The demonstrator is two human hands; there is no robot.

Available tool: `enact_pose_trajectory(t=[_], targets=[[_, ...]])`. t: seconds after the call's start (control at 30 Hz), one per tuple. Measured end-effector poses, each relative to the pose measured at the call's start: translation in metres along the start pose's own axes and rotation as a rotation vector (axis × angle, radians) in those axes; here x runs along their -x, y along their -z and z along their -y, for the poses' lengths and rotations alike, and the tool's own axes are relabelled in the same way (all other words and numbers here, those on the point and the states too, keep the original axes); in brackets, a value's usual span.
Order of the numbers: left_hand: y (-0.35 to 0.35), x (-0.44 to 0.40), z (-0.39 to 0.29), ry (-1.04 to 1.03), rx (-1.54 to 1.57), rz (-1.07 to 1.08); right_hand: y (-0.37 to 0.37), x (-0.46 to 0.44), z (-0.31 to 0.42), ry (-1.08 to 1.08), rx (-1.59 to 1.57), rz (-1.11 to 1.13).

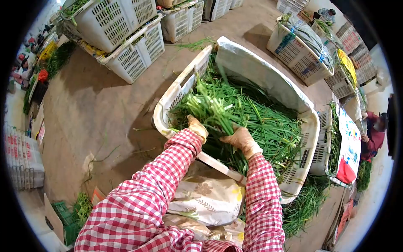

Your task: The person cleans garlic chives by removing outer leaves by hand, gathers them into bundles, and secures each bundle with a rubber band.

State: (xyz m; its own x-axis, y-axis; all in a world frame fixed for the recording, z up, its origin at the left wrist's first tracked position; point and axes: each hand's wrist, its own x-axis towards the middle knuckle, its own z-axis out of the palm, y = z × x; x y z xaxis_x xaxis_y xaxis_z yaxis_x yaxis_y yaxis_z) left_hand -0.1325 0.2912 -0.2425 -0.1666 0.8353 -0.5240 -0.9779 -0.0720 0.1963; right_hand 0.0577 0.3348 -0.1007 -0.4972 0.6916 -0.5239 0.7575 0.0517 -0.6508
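Right hand [241, 140], one: yours, thumb and fingers closed on a bunch of green stalks [214, 105]. Left hand [197, 128], one: yours, against the bunch's left side, fingertips lost among the leaves; whether it grips, I cannot tell. Bunch: pale ends uppermost, over the near-left part of a white slotted crate [312, 140], above loose greens [268, 126]; white sheet [260, 67] along the crate's far side. Hazards, as judged: your outer stalks may slip if the two holds are uneven; leaves tangled with the heap could drag others along; tips may snag in the crate's slots and tear; a hard squeeze could bruise the stems. Markings: no brand legible to you. Printed sheet [350, 138], to your right, coloured figures, too small to read. Stacked crates [23, 157], to your left, red lettering, blurred. Cloth [205, 199] before you, flower and leaf print, no words made out.
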Motion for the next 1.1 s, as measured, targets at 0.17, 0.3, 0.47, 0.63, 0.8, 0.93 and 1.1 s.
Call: enact_pose_trajectory(t=[0.17,0.3,0.47,0.63,0.8,0.93,1.1], targets=[[-0.055,0.092,0.029,-0.028,0.057,0.366,0.005,0.078,0.051,0.063,0.732,-0.249],[-0.112,0.18,0.061,0.074,-0.013,0.373,-0.001,0.13,0.01,0.359,0.679,-0.641],[-0.163,0.227,0.133,-0.079,-0.193,0.709,0.014,0.202,-0.017,0.611,0.409,-0.808],[-0.242,0.259,0.138,-0.798,-1.469,0.88,0.038,0.239,-0.093,0.68,-0.022,-0.859],[-0.275,0.231,0.111,-0.819,-1.797,1.274,0.043,0.232,-0.104,0.476,-0.503,-0.985],[-0.228,0.182,0.133,-0.892,-1.62,1.336,0.049,0.234,-0.08,0.427,0.24,-1.241],[-0.297,0.204,0.149,-0.575,-1.268,1.798,0.101,0.274,-0.037,0.698,0.342,-1.276]])
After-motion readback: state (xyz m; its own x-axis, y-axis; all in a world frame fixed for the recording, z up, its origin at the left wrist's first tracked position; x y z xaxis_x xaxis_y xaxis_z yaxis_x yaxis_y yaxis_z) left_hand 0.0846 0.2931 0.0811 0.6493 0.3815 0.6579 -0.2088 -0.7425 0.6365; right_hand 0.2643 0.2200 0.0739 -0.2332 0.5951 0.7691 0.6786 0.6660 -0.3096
